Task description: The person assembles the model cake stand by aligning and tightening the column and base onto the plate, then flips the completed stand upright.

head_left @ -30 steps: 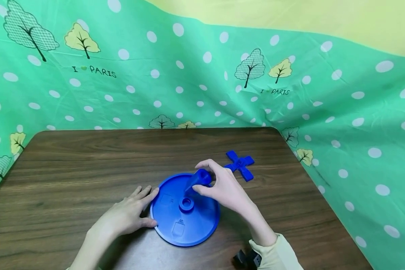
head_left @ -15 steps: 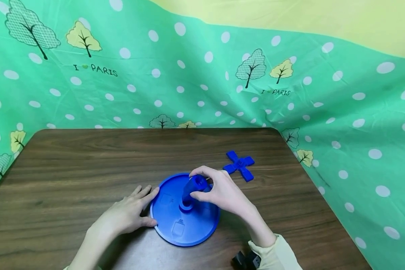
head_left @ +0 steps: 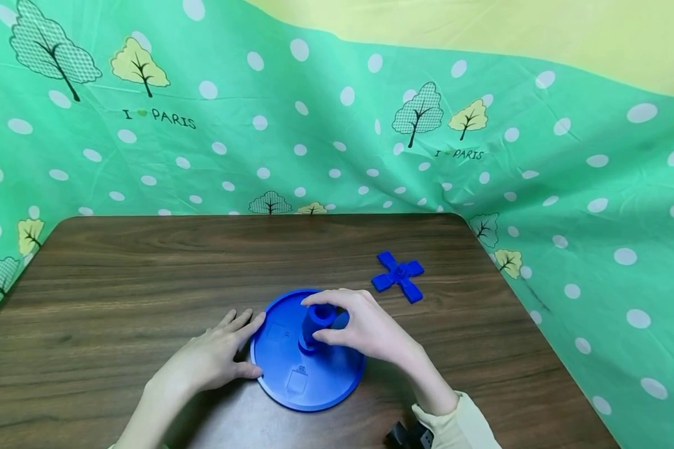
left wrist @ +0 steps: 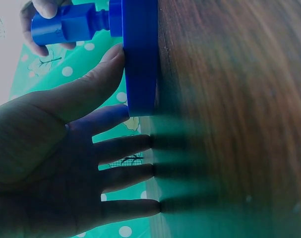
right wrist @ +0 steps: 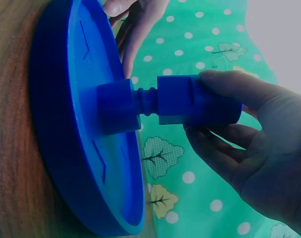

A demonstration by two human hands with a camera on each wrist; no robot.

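Note:
A round blue plastic disc (head_left: 281, 368) with a raised rim lies on the table, a hollow hub (right wrist: 113, 106) rising from its middle. Thumb and fingers of my right hand (head_left: 365, 327) pinch a blue cylindrical post (right wrist: 175, 99) near its upper end. The post stands over the hub, nearly upright; its narrower ribbed neck shows at the hub's mouth in the right wrist view. At the disc's left side, my left hand (head_left: 213, 352) lies with spread, straight fingers, thumb and index finger touching the rim. The other fingertips reach down to the tabletop in the left wrist view.
A flat blue cross-shaped piece (head_left: 397, 276) lies beyond the right hand on the dark wooden table (head_left: 146, 280). A small black device (head_left: 409, 434) sits at the right sleeve. Green dotted cloth (head_left: 314, 125) hangs behind and around the table.
My right hand has brought the post left and toward me, from a tilt beside the hub to nearly upright over it. The left hand and disc stay in place.

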